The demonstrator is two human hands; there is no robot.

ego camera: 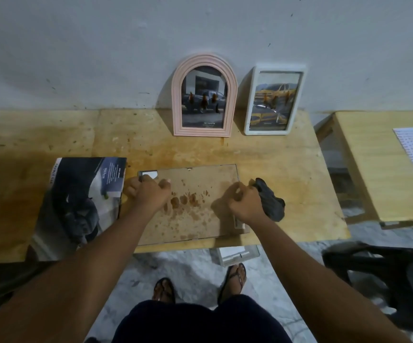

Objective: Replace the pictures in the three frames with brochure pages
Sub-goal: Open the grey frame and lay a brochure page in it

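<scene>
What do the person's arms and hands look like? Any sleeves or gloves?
The left arm and the right arm are bare right down to the picture's bottom edge, so no sleeves show. The left hand and the right hand wear no gloves. I can see no watch, bracelet or ring.

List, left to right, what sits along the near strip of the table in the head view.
Brochure → left hand → right hand → dark cloth. The flat glass frame spans under both hands, so it is left out.
</scene>
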